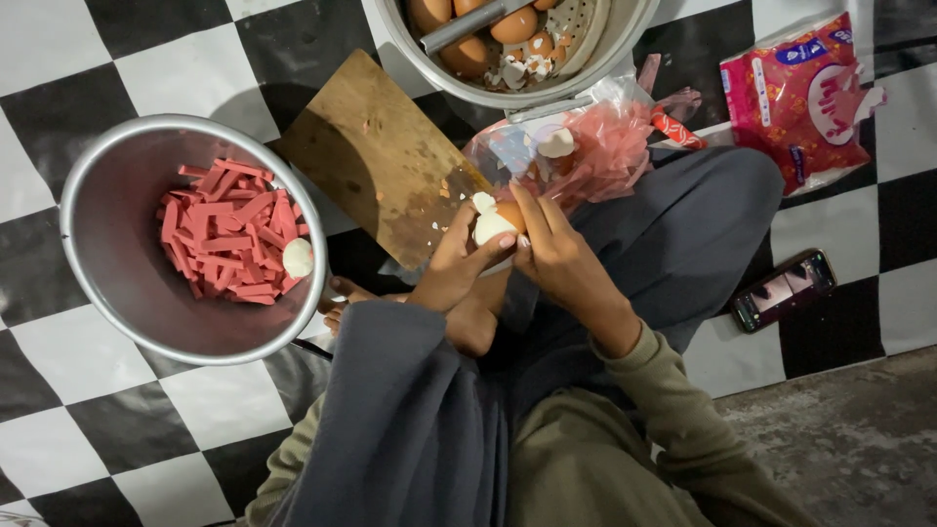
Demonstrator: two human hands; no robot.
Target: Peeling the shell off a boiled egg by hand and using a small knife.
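Observation:
A boiled egg (493,222), partly peeled with brown shell still on its upper side, sits between both hands above my lap. My left hand (454,268) cups it from below and the left. My right hand (558,256) grips it from the right, fingertips on the shell. Just beyond the hands lies a clear and pink plastic bag (581,151) with shell pieces in it. A wooden cutting board (376,156) with shell crumbs lies to the left of the bag.
A metal bowl (102,244) at the left holds several red sausage strips (229,232) and one peeled egg (298,258). A pot (586,83) at the top holds brown eggs and a ladle. A pink snack packet (800,98) and a phone (784,290) lie at the right on the checkered floor.

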